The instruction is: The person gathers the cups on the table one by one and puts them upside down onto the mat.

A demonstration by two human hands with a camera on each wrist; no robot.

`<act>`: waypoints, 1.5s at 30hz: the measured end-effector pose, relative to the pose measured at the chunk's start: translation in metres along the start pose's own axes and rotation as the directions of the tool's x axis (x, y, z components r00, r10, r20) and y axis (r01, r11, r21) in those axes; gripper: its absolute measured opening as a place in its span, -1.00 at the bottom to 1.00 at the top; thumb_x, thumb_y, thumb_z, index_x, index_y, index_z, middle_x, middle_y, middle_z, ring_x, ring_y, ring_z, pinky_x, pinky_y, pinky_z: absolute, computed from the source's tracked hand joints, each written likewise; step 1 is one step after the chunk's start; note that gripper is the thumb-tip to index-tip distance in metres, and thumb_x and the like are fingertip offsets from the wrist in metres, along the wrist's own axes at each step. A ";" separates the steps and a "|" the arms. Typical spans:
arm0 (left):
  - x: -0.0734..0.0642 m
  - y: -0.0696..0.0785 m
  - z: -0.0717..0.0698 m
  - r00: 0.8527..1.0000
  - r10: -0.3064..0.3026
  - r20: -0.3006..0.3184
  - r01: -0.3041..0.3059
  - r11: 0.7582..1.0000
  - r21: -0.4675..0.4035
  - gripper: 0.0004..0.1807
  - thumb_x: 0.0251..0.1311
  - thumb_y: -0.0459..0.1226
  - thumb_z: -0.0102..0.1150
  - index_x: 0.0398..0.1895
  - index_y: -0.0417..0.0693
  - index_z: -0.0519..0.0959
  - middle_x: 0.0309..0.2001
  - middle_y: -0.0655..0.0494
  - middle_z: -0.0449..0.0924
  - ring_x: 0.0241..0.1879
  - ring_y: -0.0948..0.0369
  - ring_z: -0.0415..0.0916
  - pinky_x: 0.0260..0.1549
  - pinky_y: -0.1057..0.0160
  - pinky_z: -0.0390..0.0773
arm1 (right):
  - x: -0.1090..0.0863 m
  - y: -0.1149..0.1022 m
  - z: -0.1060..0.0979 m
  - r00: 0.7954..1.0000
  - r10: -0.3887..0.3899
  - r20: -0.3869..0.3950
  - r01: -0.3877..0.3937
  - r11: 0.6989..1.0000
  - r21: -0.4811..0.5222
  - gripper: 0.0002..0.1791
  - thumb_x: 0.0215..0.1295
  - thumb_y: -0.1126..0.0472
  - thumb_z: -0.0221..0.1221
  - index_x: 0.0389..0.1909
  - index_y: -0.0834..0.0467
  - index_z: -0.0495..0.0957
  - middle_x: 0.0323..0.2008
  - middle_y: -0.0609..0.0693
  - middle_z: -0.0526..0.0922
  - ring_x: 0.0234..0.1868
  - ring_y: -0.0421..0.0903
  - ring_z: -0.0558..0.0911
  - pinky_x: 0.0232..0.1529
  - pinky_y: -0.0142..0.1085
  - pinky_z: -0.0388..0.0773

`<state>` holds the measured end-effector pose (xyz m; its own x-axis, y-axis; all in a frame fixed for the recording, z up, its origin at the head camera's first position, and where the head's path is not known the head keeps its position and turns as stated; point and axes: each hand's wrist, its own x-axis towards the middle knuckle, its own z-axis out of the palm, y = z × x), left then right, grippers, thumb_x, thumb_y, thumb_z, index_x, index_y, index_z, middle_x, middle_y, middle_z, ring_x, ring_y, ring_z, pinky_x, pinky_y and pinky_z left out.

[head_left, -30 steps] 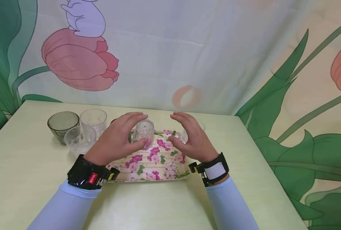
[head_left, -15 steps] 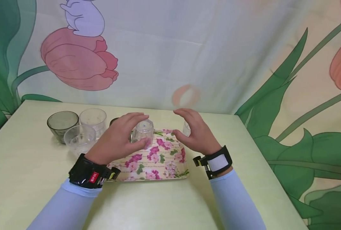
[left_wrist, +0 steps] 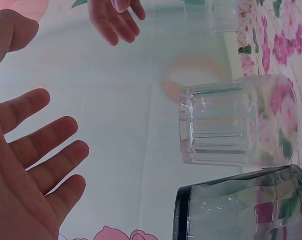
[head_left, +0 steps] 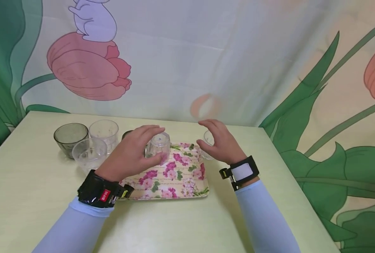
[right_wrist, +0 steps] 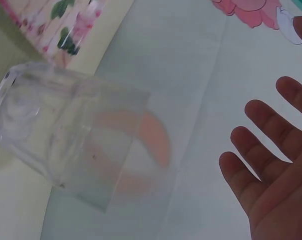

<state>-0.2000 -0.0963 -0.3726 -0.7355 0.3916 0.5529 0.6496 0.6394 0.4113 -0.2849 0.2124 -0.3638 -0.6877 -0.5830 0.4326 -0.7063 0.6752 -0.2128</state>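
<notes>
The right hand (head_left: 223, 143) had moved to the right, farther from the left hand (head_left: 131, 154), which stayed put. Both hands were empty, with their fingers loose. An upside-down clear cup (left_wrist: 215, 127) sat on the flowery tray (head_left: 175, 188) near the left hand, next to a dark cup (left_wrist: 230, 215). A clear glass (right_wrist: 66, 130) stood upright beside the tray, near the right hand.

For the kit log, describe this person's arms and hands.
Bare hands, light-blue fabric sleeves. The left wrist's black band bears a white-lettered red label; the right wrist's black band a pale rectangular patch. Both carry small yellow-marked black fittings.
</notes>
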 end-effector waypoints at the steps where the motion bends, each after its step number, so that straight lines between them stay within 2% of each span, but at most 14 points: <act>1: 0.000 0.000 0.000 1.000 -0.003 0.003 0.003 1.000 -0.001 -0.25 0.17 -0.01 0.35 0.42 0.01 0.38 0.35 -0.01 0.42 0.35 0.00 0.36 0.33 -0.10 0.37 | 0.000 0.002 0.001 1.000 0.013 0.008 -0.013 1.000 -0.004 -0.35 0.34 -0.06 0.22 0.37 0.11 0.39 0.29 0.07 0.46 0.35 0.04 0.41 0.36 0.00 0.39; 13: -0.001 -0.001 -0.001 0.998 -0.044 0.034 0.043 0.999 0.017 -0.26 0.19 0.02 0.32 0.43 0.04 0.37 0.37 0.01 0.40 0.36 0.01 0.34 0.35 -0.09 0.35 | 0.001 0.017 0.007 0.994 0.087 0.065 -0.083 0.995 -0.056 -0.36 0.34 -0.08 0.20 0.38 0.09 0.39 0.28 0.08 0.47 0.34 0.08 0.41 0.35 0.02 0.39; 30: -0.004 -0.005 0.000 0.998 -0.043 0.038 0.042 0.999 0.026 -0.26 0.20 0.01 0.31 0.42 0.00 0.37 0.36 -0.04 0.41 0.35 -0.03 0.36 0.33 -0.11 0.38 | 0.002 0.028 0.020 0.972 0.191 0.139 -0.181 0.980 -0.087 -0.36 0.37 -0.10 0.16 0.40 0.07 0.38 0.32 0.12 0.44 0.37 0.10 0.39 0.40 0.03 0.34; 45: -0.004 -0.006 -0.001 0.997 -0.059 0.040 0.058 0.997 0.042 -0.27 0.19 0.03 0.32 0.41 0.03 0.40 0.35 0.01 0.42 0.34 0.00 0.37 0.33 -0.09 0.38 | 0.001 0.047 0.037 0.965 0.227 0.131 -0.217 0.972 -0.086 -0.39 0.39 -0.12 0.14 0.36 0.08 0.41 0.32 0.13 0.43 0.35 0.14 0.40 0.38 0.07 0.34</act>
<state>-0.2010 -0.1028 -0.3763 -0.7800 0.3792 0.4979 0.5975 0.6880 0.4120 -0.3246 0.2269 -0.4055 -0.8461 -0.4684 0.2543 -0.5228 0.8221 -0.2254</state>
